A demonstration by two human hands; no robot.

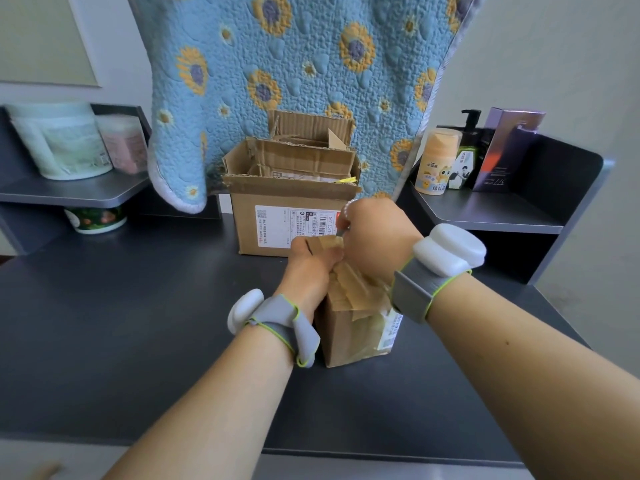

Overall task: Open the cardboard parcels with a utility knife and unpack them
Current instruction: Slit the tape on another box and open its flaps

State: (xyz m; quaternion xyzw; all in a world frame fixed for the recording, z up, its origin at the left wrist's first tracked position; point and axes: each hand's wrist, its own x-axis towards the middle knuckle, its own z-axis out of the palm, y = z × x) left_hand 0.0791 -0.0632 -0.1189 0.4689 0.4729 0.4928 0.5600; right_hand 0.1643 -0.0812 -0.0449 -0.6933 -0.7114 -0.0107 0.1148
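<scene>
A small taped cardboard parcel [349, 327] stands on the dark desk [138, 323] in front of me. My left hand [308, 268] grips its top left edge, fingers curled over the crumpled tape. My right hand [374, 237] is curled around a utility knife [341, 230], of which only a thin grey tip shows, touching the parcel's far top edge. Behind it sits a larger cardboard box [291, 202] with its flaps open and a white shipping label on the front.
A blue flowered quilt [294, 64] hangs behind the boxes. The left shelf [69, 192] holds white and pink tubs, with a bowl [97, 218] under it. Bottles [438, 161] and a purple carton [505, 147] stand on the right shelf.
</scene>
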